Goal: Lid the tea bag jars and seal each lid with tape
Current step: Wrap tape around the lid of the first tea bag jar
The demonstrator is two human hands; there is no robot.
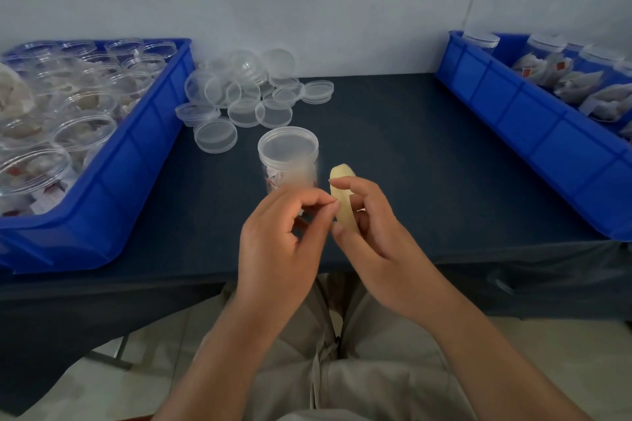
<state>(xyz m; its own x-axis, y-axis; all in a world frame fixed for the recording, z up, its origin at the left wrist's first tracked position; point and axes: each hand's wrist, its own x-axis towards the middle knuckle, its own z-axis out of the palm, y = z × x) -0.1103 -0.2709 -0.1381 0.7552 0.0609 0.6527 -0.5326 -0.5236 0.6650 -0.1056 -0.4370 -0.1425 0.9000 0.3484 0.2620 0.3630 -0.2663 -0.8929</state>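
The dark blue cloth-covered counter (410, 147) carries a blue plastic bin (136, 161) at left, a second blue plastic bin (513, 106) at right, a heap of clear round plastic lids (246, 92) at the rear, and one lidded clear plastic jar (288, 154) upright at centre.

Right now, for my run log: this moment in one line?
jar lidded; right hand holds tape roll; left hand pinches at it
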